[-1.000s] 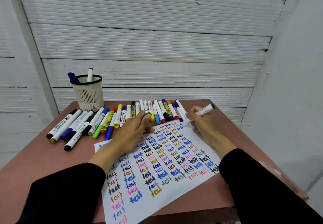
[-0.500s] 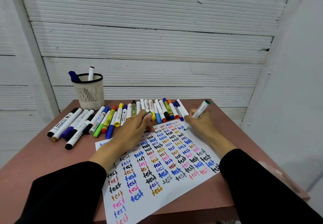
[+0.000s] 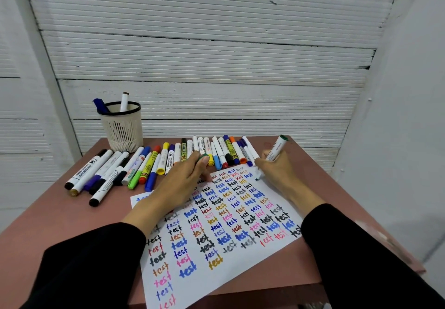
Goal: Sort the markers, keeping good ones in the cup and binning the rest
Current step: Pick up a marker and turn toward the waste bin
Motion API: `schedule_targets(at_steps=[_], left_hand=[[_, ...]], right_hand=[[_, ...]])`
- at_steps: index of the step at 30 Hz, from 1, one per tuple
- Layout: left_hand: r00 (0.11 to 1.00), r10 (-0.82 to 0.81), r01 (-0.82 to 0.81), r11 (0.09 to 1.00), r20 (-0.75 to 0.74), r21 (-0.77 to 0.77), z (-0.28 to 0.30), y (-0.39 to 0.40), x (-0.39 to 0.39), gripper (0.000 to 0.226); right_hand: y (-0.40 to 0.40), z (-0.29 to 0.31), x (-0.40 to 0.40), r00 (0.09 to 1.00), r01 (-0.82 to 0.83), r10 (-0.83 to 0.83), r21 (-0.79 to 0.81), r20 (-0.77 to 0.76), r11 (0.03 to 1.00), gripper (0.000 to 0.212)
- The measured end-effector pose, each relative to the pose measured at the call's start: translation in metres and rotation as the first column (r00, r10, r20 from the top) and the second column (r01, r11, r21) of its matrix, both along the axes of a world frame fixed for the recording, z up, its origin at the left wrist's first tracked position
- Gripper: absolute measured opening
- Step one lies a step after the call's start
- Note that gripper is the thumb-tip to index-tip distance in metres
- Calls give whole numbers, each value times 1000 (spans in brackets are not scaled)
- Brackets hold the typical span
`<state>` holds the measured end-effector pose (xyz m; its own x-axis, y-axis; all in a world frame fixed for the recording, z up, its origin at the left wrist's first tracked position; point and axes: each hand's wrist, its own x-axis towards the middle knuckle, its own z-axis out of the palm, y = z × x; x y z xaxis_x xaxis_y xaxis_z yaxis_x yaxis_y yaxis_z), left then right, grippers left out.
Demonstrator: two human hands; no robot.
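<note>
- Two hands at work over the test sheet [image 3: 216,236], a white page filled with rows of the word "test" in many colours, flat on the reddish-brown table [image 3: 48,224].
- Right hand [image 3: 274,170] at the sheet's far right corner, fingers curled round a green-ended whiteboard marker [image 3: 275,150], tip down on the paper, green end tilted up and away.
- Left hand [image 3: 185,181] on the sheet's far edge, fingertips pressing the paper, a green cap [image 3: 204,157] pinched between thumb and forefinger.
- Just beyond the sheet's far edge, a row of loose markers [image 3: 168,159] side by side, stretching from the far right corner out past the left edge.
- Beyond the sheet's far left corner, behind the row, a white mesh cup [image 3: 122,128] with a black rim, holding a blue marker [image 3: 101,105] and a white marker [image 3: 124,101] upright.
</note>
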<state>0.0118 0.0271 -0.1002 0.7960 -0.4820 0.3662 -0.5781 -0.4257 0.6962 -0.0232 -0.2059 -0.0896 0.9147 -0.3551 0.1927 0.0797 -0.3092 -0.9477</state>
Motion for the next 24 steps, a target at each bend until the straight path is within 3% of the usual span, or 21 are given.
schedule_targets(at_steps=[5, 10, 13, 18, 21, 24], left_hand=[[1000, -5, 5, 1000, 2, -1, 1, 0, -1, 33], [1000, -8, 8, 1000, 7, 0, 1, 0, -1, 25], [1000, -10, 10, 1000, 6, 4, 1, 0, -1, 26], [1000, -6, 6, 999, 20, 47, 4, 1, -2, 32], [999, 2, -5, 997, 41, 73, 5, -1, -1, 26], [998, 17, -18, 1000, 63, 15, 4, -1, 1, 17]], right_hand=[[-2, -1, 2, 1000, -3, 3, -21, -6, 1000, 17], [-3, -2, 6, 999, 37, -35, 110, -24, 993, 17], [-3, -3, 4, 999, 21, -20, 46, -27, 999, 14], [-1, 1, -2, 992, 59, -67, 82, 105, 995, 25], [4, 8, -6, 991, 12, -27, 116, 130, 993, 21], [8, 14, -9, 990, -131, 117, 232, 76, 964, 18]])
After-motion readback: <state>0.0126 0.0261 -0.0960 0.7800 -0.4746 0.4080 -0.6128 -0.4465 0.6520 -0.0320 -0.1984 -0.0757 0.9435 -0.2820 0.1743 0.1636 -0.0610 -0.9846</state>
